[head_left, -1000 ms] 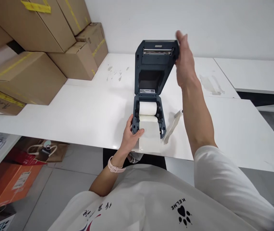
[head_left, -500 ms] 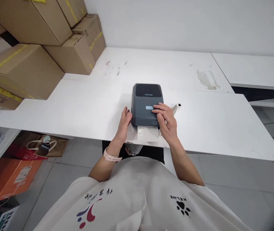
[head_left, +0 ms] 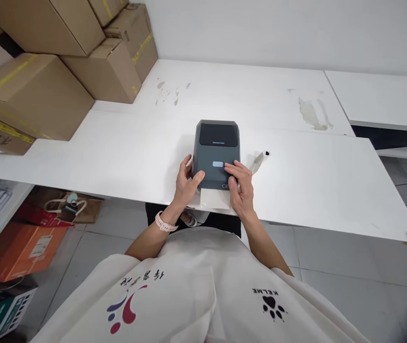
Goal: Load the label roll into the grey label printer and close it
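A dark grey label printer (head_left: 218, 143) sits with its lid down near the front edge of the white table (head_left: 117, 157). A strip of white label paper (head_left: 213, 198) sticks out of its front slot toward me. My left hand (head_left: 185, 183) grips the printer's front left corner, thumb on top. My right hand (head_left: 241, 183) lies on the front right of the lid, fingers curled over it beside the small blue button (head_left: 218, 164).
A strip of backing paper with a small roll core (head_left: 259, 161) lies just right of the printer. Stacked cardboard boxes (head_left: 67, 62) fill the table's back left. An orange box (head_left: 17, 247) and a paper bag (head_left: 67, 209) stand on the floor at left.
The printer lid, held open by my right hand a second ago, is now down. My right hand came down onto the lid. My left hand shifted onto the front left corner.
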The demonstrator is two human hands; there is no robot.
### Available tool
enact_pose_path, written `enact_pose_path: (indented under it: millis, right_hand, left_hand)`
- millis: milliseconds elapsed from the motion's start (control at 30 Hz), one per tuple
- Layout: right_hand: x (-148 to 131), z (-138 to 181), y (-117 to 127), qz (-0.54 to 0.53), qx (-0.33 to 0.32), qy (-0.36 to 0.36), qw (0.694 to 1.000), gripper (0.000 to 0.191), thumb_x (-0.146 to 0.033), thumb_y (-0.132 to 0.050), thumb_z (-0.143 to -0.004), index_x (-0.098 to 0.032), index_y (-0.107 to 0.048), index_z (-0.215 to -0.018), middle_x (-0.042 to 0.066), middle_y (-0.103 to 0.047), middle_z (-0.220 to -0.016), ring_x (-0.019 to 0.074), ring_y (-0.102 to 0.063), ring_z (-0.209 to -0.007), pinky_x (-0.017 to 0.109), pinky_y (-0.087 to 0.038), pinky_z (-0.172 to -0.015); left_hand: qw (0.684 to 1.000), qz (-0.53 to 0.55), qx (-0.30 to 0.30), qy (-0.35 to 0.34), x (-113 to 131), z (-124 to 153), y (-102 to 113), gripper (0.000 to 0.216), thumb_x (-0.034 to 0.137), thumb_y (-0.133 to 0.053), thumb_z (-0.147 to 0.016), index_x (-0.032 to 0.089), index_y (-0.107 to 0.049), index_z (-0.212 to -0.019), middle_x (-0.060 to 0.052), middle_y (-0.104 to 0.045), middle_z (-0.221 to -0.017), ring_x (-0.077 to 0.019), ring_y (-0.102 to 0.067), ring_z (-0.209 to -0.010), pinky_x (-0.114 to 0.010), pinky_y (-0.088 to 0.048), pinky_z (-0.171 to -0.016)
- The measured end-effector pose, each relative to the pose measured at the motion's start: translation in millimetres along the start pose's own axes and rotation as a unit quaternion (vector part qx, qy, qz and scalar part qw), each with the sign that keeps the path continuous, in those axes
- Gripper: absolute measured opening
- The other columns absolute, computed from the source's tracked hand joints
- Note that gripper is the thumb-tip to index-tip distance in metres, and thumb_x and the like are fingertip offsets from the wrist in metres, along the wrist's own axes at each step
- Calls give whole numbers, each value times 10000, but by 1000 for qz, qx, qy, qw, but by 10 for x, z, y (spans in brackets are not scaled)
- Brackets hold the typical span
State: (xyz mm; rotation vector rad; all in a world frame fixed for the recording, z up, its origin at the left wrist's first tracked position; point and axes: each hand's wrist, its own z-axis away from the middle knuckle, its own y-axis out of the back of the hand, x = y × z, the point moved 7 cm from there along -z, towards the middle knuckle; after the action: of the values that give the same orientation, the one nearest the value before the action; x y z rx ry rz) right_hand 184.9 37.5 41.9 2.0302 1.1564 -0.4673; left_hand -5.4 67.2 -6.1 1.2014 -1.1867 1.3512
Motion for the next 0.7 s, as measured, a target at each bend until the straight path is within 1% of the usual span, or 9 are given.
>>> enact_pose_path:
  millis: [167,233,267,333,367,433,533,633,700]
  right_hand:
    - [23,-24,-45,38,-2,-5,999,299,-297,-397,-1059,-300,-649,-1221,76,-739,-1234,280,-609,-1325,560,-465,-1129]
    - [7,-27,-40,28,1,0,1000,304,-295,-402,-1058,-304,-640,-1248,74,-731,-1250,281,-596,-1335,549,-459,-1126]
    - [-4,-28,-34,21,4,4,1000,306,-290,-406,-1057,-304,-634,-1261,73,-728,-1255,282,-592,-1336,545,-459,-1121]
    - [-19,-30,-30,19,2,7,1000,314,-286,-406,-1057,-299,-626,-1282,78,-724,-1257,286,-593,-1326,540,-462,-1109]
    - [-24,-33,-32,24,-2,5,1000,322,-289,-403,-1058,-299,-624,-1292,80,-720,-1256,288,-593,-1321,539,-462,-1105]
    - [-42,-41,-35,38,-10,2,999,347,-304,-390,-1062,-308,-621,-1321,82,-711,-1251,288,-589,-1313,533,-455,-1101]
    - [-115,-76,-37,81,-27,6,996,373,-348,-396,-1065,-316,-632,-1352,89,-689,-1241,290,-597,-1264,517,-447,-1075]
    - [-192,-154,-53,168,-65,5,984,337,-408,-484,-1045,-318,-683,-1302,92,-685,-1247,291,-617,-1182,517,-417,-1069]
    - [-236,-232,-55,209,-78,18,975,287,-423,-546,-1027,-320,-713,-1236,79,-706,-1238,296,-613,-1209,540,-352,-1132]
  left_hand:
    - [1000,-16,12,-17,-15,86,-21,826,635,-711,-829,223,-418,-1482,-178,-595,-1477,-304,-606,-1334,-453,-516,-1083]
    - [998,-44,51,-5,-68,291,30,732,598,-693,-856,227,-448,-1438,-163,-581,-1473,-271,-591,-1330,-419,-506,-1071]
    - [993,-68,94,2,-94,423,90,695,579,-709,-843,226,-478,-1396,-150,-588,-1443,-254,-598,-1289,-399,-511,-1037]
    - [986,-117,117,32,-151,658,128,543,560,-740,-811,212,-590,-1200,-97,-673,-1204,-205,-638,-1061,-357,-517,-931]
    - [988,-116,92,53,-178,730,97,457,570,-728,-814,209,-628,-1074,-59,-686,-1041,-176,-630,-919,-331,-513,-849]
    - [991,-61,-9,119,-222,780,-44,407,598,-699,-817,197,-639,-852,-2,-619,-757,-137,-558,-697,-291,-462,-680]
    - [964,30,-128,229,-192,725,-233,435,568,-779,-736,183,-584,-679,29,-527,-625,-93,-467,-558,-263,-359,-558]
    - [963,23,-151,223,-80,593,-245,485,567,-807,-709,184,-532,-597,54,-459,-562,-76,-449,-510,-254,-325,-535]
    - [968,-11,-156,199,-54,559,-208,505,584,-783,-732,186,-518,-567,52,-461,-538,-85,-476,-508,-255,-326,-534]
